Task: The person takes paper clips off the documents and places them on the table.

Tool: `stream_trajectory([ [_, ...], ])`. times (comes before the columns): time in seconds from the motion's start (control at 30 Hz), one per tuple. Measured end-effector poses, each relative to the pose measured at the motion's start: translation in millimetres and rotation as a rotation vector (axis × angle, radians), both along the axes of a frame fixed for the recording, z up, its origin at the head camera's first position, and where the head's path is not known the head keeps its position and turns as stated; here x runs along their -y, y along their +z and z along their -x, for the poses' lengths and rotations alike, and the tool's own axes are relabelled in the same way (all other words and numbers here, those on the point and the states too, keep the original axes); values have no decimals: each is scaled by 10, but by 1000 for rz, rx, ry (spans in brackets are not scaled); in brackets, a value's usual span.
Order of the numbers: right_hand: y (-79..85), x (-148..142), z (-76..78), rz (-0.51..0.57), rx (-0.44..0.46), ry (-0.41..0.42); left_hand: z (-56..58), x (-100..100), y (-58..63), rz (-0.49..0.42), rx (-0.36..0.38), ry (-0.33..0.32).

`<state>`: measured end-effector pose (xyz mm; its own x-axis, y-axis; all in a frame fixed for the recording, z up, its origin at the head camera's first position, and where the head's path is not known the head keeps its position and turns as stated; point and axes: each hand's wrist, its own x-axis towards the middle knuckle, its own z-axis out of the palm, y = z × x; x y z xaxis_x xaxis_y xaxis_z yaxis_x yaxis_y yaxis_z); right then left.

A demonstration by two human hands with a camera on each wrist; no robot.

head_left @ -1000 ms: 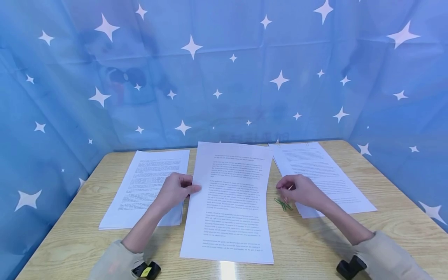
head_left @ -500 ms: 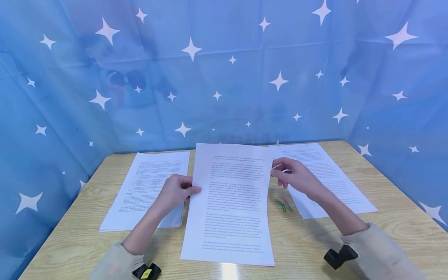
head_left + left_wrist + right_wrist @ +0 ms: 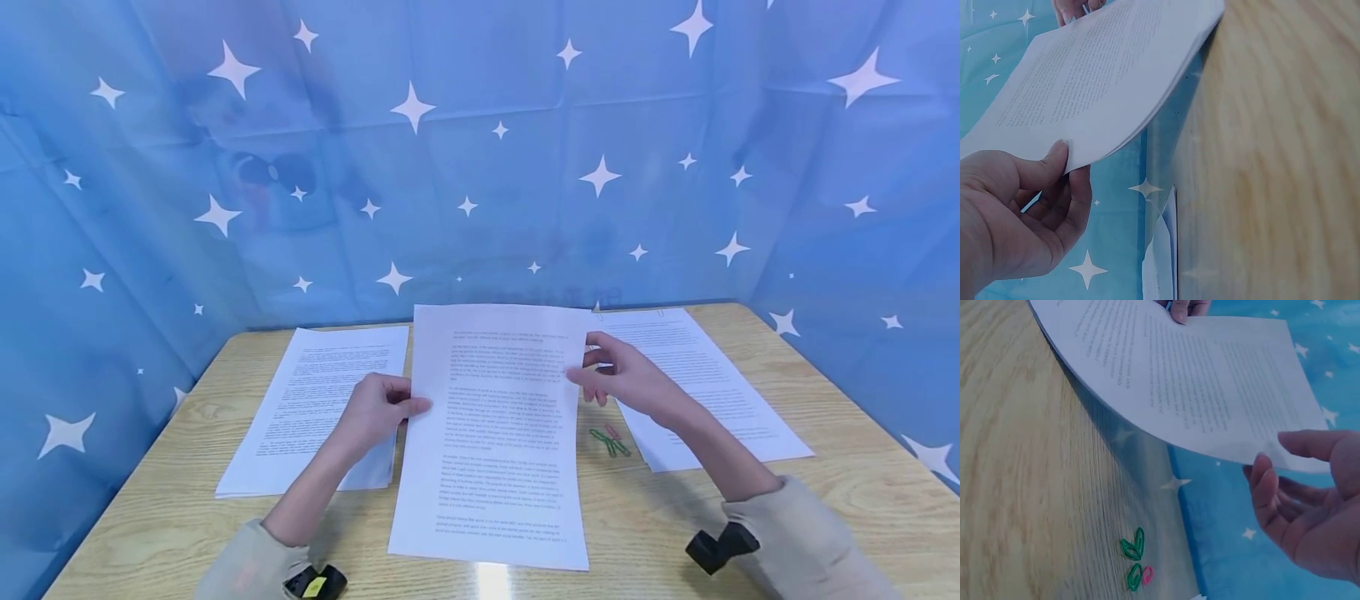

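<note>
In the head view my left hand [image 3: 380, 412] pinches the left edge of a stack of printed sheets [image 3: 495, 450], thumb in front and fingers behind. The left wrist view shows several layers along the edge of the raised sheets [image 3: 1116, 87]. At their upper right edge is my right hand [image 3: 626, 379]; its thumb lies over the front and its fingers curl behind the edge. Whether a small thing sits between those fingers, I cannot tell. Several green paper clips [image 3: 611, 442] and a pink paper clip [image 3: 1147, 575] lie on the table to the right.
Another stack of printed paper [image 3: 322, 400] lies at the left of the wooden table [image 3: 660, 533]. To the right lies a stack [image 3: 720, 392] with clips on its top edge. A blue curtain [image 3: 480, 158] with white stars stands behind.
My right hand has moved from over the paper clips up and left to the right edge of the sheets, its thumb now over their front. The left hand keeps its grip.
</note>
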<state>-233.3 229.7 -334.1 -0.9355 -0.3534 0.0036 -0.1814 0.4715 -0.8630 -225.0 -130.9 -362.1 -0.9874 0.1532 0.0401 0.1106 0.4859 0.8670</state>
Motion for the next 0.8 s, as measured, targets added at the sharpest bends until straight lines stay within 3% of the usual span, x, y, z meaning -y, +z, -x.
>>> stream_trajectory([
  [0.37,-108,-23,47,2,-30,197,-1,14,38,-86,2,20],
  [0.8,-109,0,63,10,-41,120,25,-29,43,-105,1,14],
])
